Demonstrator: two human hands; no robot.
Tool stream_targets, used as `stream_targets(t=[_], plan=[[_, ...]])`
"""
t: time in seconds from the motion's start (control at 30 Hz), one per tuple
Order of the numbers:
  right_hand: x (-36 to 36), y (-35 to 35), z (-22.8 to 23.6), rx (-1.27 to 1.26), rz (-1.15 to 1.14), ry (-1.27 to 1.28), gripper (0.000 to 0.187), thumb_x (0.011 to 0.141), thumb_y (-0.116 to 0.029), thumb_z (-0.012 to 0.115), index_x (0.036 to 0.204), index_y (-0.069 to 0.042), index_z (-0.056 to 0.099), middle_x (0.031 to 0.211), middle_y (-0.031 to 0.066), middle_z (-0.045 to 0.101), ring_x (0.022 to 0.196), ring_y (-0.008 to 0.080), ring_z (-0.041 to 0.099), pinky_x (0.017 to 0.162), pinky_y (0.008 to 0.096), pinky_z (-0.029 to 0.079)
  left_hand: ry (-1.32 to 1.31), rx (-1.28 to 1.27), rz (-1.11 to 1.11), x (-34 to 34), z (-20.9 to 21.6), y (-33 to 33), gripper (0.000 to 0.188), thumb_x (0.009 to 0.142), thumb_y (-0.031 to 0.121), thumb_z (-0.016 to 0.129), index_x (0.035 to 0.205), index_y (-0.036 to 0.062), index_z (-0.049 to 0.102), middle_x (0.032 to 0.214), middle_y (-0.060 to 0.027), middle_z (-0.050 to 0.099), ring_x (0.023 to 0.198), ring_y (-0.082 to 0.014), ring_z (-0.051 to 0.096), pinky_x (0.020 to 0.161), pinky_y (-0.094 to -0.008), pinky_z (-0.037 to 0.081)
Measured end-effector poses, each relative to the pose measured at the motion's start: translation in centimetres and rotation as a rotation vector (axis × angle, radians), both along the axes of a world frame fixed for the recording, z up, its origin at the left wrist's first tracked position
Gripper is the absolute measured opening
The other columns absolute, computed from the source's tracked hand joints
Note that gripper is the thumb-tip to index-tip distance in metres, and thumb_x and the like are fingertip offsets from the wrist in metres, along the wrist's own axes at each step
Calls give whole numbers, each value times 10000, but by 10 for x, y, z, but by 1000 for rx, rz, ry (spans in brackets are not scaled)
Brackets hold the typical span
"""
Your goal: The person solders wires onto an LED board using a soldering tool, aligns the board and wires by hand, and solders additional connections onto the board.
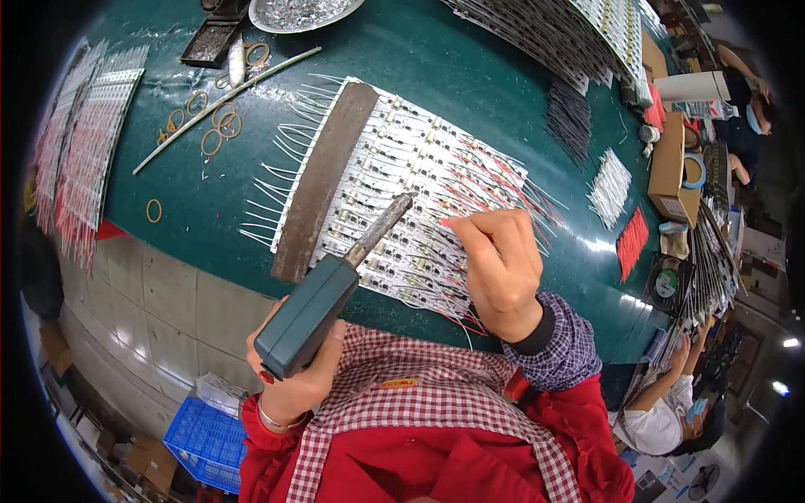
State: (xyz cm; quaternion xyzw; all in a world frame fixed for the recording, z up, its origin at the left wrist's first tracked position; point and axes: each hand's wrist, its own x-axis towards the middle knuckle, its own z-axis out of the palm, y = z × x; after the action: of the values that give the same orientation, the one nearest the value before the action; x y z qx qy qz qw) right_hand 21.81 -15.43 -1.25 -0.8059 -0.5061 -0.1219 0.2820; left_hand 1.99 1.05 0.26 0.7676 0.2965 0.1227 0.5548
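My left hand (pixel 312 379) is wrapped around the dark green grip of a soldering gun (pixel 306 314). Its metal tip points up and right, over the middle of a white circuit board panel (pixel 394 180) covered with small components. Just right of that tip, my right hand (pixel 503 260) is closed in a pinch above the panel, with a bit of red wire showing at the fingertips. Red and white wires (pixel 495 180) stick out from the panel's right side. A flat brown metal bar (pixel 327 180) lies across its left part, and white wires fan out beyond it.
On the green table (pixel 226 251) are a thin rod (pixel 226 109), rubber bands (pixel 226 121), scissors and a metal bowl (pixel 303 12). Wired panels (pixel 105 126) stand at left. Bundles of black (pixel 568 121), white (pixel 610 189) and red wires (pixel 633 241) lie at right. Two people are beyond.
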Motion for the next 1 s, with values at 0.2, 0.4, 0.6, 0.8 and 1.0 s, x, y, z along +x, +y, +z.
stream_targets(t=[0.2,0.4,0.6,0.8,1.0], plan=[[-1,2,-14,-12,56,97,347,652,56,641,998,38,668,876,108,587,774,258,559,637,343,487,-15,-10,-22,0,2,-1,213,759,-18,741,965,-57,703,897,-146,699,736,-209,683,658,-297,538],[-1,2,-16,-55,59,120,367,651,85,617,1012,38,664,896,114,585,786,259,561,635,343,494,-7,55,-96,-2,2,1,201,753,-24,735,947,-58,698,898,-149,693,741,-227,689,657,-295,535],[-2,3,-16,-76,53,122,344,663,83,625,1002,36,657,910,116,585,788,256,562,637,337,503,-24,35,-104,0,1,1,171,753,-32,728,919,-52,692,875,-139,673,704,-209,662,625,-286,518],[-1,4,-13,-76,60,131,319,681,73,635,998,40,653,906,121,582,781,259,565,639,339,503,-42,86,-121,5,0,0,138,755,-30,733,882,-43,680,818,-119,641,658,-202,632,574,-288,488],[-1,4,-14,-84,71,125,324,683,72,637,1006,40,648,905,123,579,784,261,566,638,339,501,-37,40,-104,2,-1,1,141,760,-11,738,890,-38,689,823,-123,651,661,-206,642,575,-289,496]])
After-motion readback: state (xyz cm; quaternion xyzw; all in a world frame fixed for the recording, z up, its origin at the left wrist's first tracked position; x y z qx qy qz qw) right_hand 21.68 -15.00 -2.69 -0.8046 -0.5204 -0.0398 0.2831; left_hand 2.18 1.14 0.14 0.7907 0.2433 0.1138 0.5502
